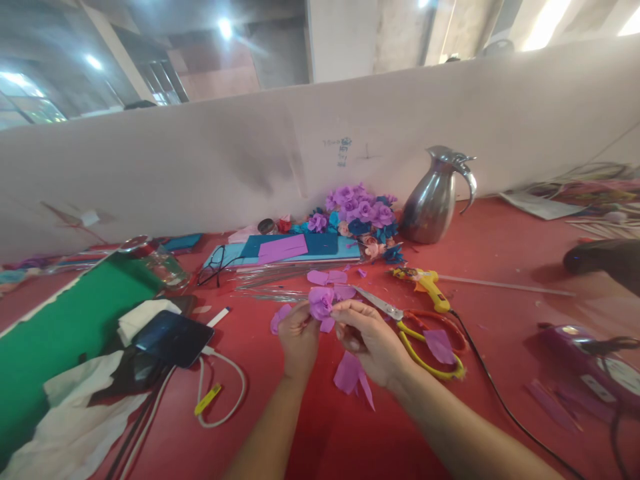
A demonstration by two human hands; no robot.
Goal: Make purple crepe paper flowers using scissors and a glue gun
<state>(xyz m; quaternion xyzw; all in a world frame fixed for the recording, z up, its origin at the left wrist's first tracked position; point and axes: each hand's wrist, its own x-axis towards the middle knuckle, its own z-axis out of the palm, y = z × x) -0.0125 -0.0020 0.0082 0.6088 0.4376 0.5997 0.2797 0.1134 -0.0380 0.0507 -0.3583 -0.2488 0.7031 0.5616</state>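
Observation:
Both my hands meet over the red table (500,247), around a purple paper flower (321,301). My left hand (299,337) grips the flower from below, fingers closed. My right hand (371,337) pinches the flower's right edge with thumb and fingertips. Loose purple petals (351,373) lie under my right wrist, and more petals (327,277) lie just beyond the flower. Scissors (420,330) with yellow and orange handles rest right of my right hand, a purple scrap lying on the handles.
A yellow glue gun (427,285) with a black cord lies behind the scissors. A metal jug (434,197) and a heap of finished paper flowers (360,217) stand by the white partition. A phone (173,339), cable and green sheet (60,327) are at left.

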